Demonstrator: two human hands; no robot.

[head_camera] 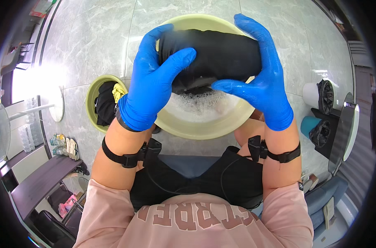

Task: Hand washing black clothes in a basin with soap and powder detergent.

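Note:
Both my hands wear blue rubber gloves and hold a bundled black cloth (219, 55) over a large pale-green basin (194, 133). My left hand (157, 71) grips the cloth's left end, its thumb lying across the front. Around the right end curves my right hand (259, 71), with its thumb at the lower edge. Foamy water (200, 107) shows in the basin below the cloth. The cloth's underside and the basin's far part are partly hidden.
A smaller green basin (89, 107) with black and yellow cloths stands on the tiled floor at the left. Further left are a white fan (0, 130) and a dark bench (45, 183). Two lined bins, white (310, 93) and teal (308, 126), stand at the right.

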